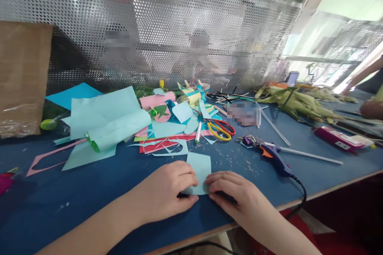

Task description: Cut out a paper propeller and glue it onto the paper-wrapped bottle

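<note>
A small light-blue paper piece [200, 169] lies flat on the blue table [89, 191] near the front edge. My left hand [167, 191] rests on its left side, fingers curled and pressing on the near edge. On the paper's right lower corner sits my right hand [233, 193], its fingers bent and pinching or pressing the paper down. Both hands touch the same piece, and its near edge is hidden under the fingers.
Behind lie cut paper scraps, a large light-blue sheet [104, 119], scissors with yellow and red handles [220, 129], a white glue stick [198, 132], a blue hot glue gun [273, 157] with its cord over the edge, corn husks [299, 103] and a perforated metal screen [179, 28].
</note>
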{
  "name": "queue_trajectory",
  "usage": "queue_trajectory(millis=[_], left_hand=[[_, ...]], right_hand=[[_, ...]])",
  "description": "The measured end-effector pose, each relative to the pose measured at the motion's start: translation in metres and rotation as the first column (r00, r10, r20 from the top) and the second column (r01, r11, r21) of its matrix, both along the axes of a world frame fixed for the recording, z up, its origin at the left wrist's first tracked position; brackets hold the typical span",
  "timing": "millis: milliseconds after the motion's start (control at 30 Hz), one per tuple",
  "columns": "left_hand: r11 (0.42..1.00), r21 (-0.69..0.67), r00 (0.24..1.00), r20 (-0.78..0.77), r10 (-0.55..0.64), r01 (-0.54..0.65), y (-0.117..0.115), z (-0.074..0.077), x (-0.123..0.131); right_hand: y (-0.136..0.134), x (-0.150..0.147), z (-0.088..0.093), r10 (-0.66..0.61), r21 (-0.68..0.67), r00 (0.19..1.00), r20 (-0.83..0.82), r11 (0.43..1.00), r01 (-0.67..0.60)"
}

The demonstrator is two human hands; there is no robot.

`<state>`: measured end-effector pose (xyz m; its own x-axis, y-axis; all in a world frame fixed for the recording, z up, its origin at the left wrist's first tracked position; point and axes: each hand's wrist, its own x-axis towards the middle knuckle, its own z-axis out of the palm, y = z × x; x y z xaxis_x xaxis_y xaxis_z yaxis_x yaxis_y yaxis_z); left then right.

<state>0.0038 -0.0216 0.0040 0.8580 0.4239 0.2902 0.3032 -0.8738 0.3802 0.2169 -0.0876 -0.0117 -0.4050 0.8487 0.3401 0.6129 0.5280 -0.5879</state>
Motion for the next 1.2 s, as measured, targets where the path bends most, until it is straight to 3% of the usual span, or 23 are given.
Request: queue_trajectory(millis=[167,500,767,1067,1200], left_hand=[[0.990,-0.138,1.000,0.004,0.005,-0.004,0.005,-0.001,0.000],[0.941,-0.332,0.996,0.029,0.081,-0.067,0.010,0.004,0.003],[0.939,-0.335,0.996,-0.006,0.087,-0.084,0.008,0.007,0.006],[0.914,-0.396,0.996,-0.026,0.081,-0.085,0.011,0.005,0.002],[0.936,-0.345,0.997,-0.004,0.079,-0.076,0.010,0.005,0.003]], right_hand=[[-0.004,0.005,-0.002,-0.053,0.067,0.997,0.053,0.997,0.049],[-0.011,-0.012,-0.012,-0.275,0.117,0.960,-0.057,0.953,0.280],[-0.013,-0.015,-0.014,-0.287,0.060,0.957,0.047,0.957,0.284],[-0.009,-0.020,-0.009,-0.363,-0.022,0.932,0.001,0.932,0.363],[-0.008,-0.023,-0.010,-0.396,-0.016,0.918,0.025,0.918,0.397]])
